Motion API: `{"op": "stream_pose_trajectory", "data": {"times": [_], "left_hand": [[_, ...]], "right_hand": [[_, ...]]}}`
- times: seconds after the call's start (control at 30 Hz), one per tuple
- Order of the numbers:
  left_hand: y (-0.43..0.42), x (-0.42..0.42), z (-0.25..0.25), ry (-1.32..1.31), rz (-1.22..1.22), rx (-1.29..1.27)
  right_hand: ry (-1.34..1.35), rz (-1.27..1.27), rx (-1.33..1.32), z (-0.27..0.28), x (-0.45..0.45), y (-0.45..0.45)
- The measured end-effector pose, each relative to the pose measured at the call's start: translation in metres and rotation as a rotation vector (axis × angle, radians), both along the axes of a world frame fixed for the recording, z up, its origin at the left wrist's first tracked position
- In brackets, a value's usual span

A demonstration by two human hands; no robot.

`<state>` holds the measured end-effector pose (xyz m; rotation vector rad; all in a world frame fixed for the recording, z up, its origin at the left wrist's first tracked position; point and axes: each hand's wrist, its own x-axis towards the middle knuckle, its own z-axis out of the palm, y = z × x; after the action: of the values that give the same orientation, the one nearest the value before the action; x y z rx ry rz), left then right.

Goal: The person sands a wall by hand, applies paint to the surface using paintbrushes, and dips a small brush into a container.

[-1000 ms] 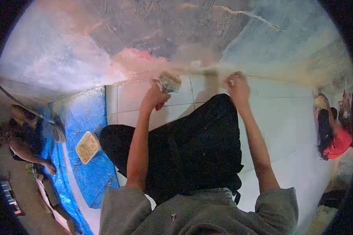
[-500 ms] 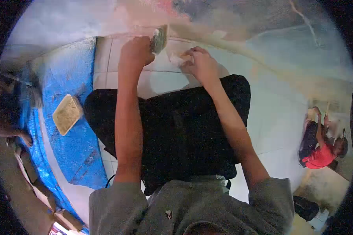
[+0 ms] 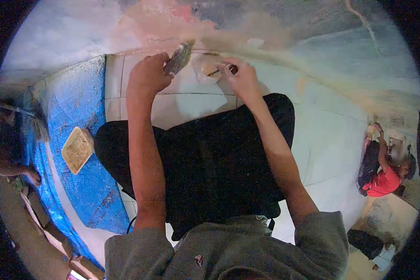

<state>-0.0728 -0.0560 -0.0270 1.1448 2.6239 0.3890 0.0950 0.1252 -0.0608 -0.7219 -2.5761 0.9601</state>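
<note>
My left hand (image 3: 147,77) is closed round a wide flat brush (image 3: 180,57), whose head points up and right beside the foot of the wall (image 3: 172,23). To its right, above the white floor tiles (image 3: 196,105), is a small pale cup (image 3: 208,74) with something light inside. The fingers of my right hand (image 3: 241,79) are pinched at the cup's right rim. What lies under those fingertips is partly hidden. My crossed legs in black trousers lie below both hands.
A cream tub (image 3: 77,150) of pale material stands on a blue tarp (image 3: 91,186) at the left. A person's arm (image 3: 16,171) reaches in at the far left. Another person in red (image 3: 382,183) is low at the far right. Cardboard (image 3: 56,240) lies lower left.
Both hands came leftward from their first positions. The brush swung from over the tiles up to the wall's foot, then tilted right. The cup came into view by my right hand.
</note>
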Motion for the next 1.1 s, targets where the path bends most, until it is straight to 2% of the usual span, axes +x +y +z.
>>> {"op": "stream_pose_trajectory", "data": {"times": [0.1,0.17,0.2,0.23,0.3,0.33,0.37,0.4,0.47,0.5,0.57,0.6,0.67,0.73,0.83,0.87,0.93,0.97,1.03,1.1], "left_hand": [[0.001,-0.005,-0.006,-0.021,-0.039,-0.025],[0.002,-0.004,-0.008,-0.007,-0.029,-0.018],[0.003,-0.005,-0.008,-0.005,-0.024,-0.02],[0.001,0.004,0.001,0.025,0.036,0.031],[-0.001,-0.002,-0.013,0.003,-0.015,0.011],[-0.003,-0.004,-0.021,0.028,-0.01,0.042],[-0.003,-0.002,-0.018,0.017,0.026,0.051],[-0.002,-0.001,-0.013,0.018,0.035,0.056],[0.0,0.002,-0.008,0.036,0.043,0.079],[0.001,0.001,-0.011,0.058,0.026,0.073],[0.002,0.0,-0.012,0.086,-0.005,0.077],[0.002,0.0,-0.011,0.07,-0.011,0.097],[0.0,0.001,-0.013,0.054,-0.022,0.133],[-0.001,0.004,-0.015,0.082,-0.012,0.229],[0.001,0.001,-0.022,0.055,0.004,0.229],[0.001,0.0,-0.021,0.058,0.006,0.238],[0.0,0.002,-0.017,0.085,-0.013,0.272],[-0.001,0.003,-0.012,0.081,-0.012,0.271],[-0.001,0.005,-0.002,0.046,-0.004,0.201],[-0.001,0.004,-0.006,0.05,0.0,0.225]], "right_hand": [[0.003,0.048,-0.044,-0.029,-0.003,0.006],[0.037,0.045,0.058,-0.024,-0.003,0.004],[0.061,0.035,0.151,-0.021,-0.001,0.003],[0.086,0.034,0.177,-0.008,0.0,-0.001],[0.068,-0.08,0.172,0.024,0.006,-0.013],[0.168,-0.089,0.263,0.034,0.01,-0.014],[0.289,-0.078,0.156,0.052,0.016,-0.017],[0.326,-0.078,0.197,0.074,0.018,-0.018],[0.648,-0.042,0.345,0.121,0.025,-0.022],[0.666,-0.045,0.365,0.145,0.024,-0.021],[0.975,-0.116,0.775,0.189,0.019,-0.015],[0.98,-0.122,0.79,0.203,0.01,-0.007],[1.187,-0.232,0.867,0.227,-0.013,0.006],[1.105,-0.188,0.871,0.218,-0.03,0.013],[0.856,-0.017,0.94,0.18,-0.037,0.015],[0.86,-0.012,0.948,0.179,-0.035,0.012],[0.726,0.134,0.868,0.175,-0.034,0.005],[0.723,0.136,0.866,0.18,-0.036,0.009],[0.986,0.021,0.961,0.199,-0.04,0.028],[1.048,-0.051,0.896,0.217,-0.042,0.03]]}}
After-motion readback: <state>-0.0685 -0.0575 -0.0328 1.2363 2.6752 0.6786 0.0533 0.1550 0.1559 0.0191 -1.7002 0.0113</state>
